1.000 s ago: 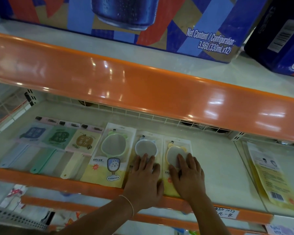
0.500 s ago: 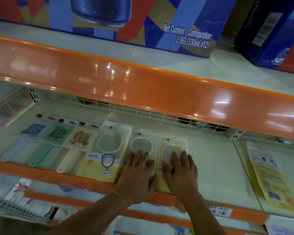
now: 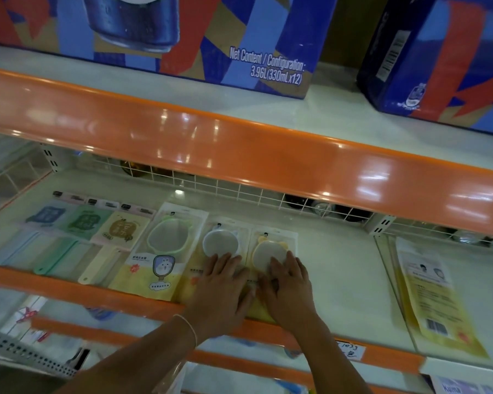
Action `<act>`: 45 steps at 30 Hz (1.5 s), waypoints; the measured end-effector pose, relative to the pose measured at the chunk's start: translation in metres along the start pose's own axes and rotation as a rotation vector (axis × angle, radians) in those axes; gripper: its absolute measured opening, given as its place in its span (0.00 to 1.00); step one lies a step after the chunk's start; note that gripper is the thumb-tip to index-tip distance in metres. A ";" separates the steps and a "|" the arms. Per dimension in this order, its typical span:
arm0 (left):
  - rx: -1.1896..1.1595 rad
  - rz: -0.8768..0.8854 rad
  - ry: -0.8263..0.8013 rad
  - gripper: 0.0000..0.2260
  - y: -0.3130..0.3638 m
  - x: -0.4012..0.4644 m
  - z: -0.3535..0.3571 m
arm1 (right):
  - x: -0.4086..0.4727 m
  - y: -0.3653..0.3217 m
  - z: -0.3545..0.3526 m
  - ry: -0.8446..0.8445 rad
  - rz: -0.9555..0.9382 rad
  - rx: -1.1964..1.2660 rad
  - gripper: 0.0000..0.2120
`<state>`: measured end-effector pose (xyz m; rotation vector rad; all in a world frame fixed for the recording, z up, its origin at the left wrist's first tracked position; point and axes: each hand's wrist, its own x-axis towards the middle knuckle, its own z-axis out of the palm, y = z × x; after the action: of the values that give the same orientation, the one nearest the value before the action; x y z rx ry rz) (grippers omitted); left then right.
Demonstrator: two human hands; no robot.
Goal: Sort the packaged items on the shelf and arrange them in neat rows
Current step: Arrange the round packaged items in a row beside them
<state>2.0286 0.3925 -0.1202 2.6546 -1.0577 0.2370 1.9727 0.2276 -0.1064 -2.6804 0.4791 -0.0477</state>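
Both hands lie flat, fingers straight: left hand (image 3: 221,291) on the white-mirror packet (image 3: 221,245), right hand (image 3: 289,291) on the yellow-mirror packet (image 3: 271,248) — light, slippery sleeves (probably fragile mirrors); best slid by their edges.

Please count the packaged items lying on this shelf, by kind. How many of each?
Comb packs: 3 (blue, green, beige)
Mirror packs: 3 (green, white, yellow)
Yellow flat pack behind the divider: 1
Total: 7
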 end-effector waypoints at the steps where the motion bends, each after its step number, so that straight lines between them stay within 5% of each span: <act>1: -0.022 0.013 0.020 0.16 0.007 0.003 -0.001 | -0.001 0.004 -0.005 0.018 0.007 0.065 0.38; 6: -0.113 0.068 0.075 0.15 0.048 0.030 -0.003 | -0.006 0.045 -0.029 0.198 0.068 0.268 0.18; 15: -0.266 0.089 -0.075 0.18 0.157 0.115 -0.016 | -0.012 0.160 -0.099 0.452 0.278 0.167 0.22; 22: -0.383 0.099 -0.274 0.22 0.226 0.136 -0.004 | -0.036 0.225 -0.122 0.211 0.638 -0.030 0.36; 34: -0.342 0.108 -0.382 0.21 0.256 0.125 0.021 | -0.044 0.233 -0.120 0.309 0.512 -0.067 0.10; 40: -0.766 -0.179 -0.377 0.15 0.259 0.125 0.021 | -0.050 0.224 -0.116 0.655 0.230 -0.012 0.09; 45: -1.509 -0.634 -0.491 0.18 0.256 0.130 0.005 | -0.060 0.186 -0.111 0.591 0.099 -0.107 0.07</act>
<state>1.9451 0.1291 -0.0437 1.4376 -0.1535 -0.9714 1.8449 0.0454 -0.0785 -2.7113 0.8057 -0.8208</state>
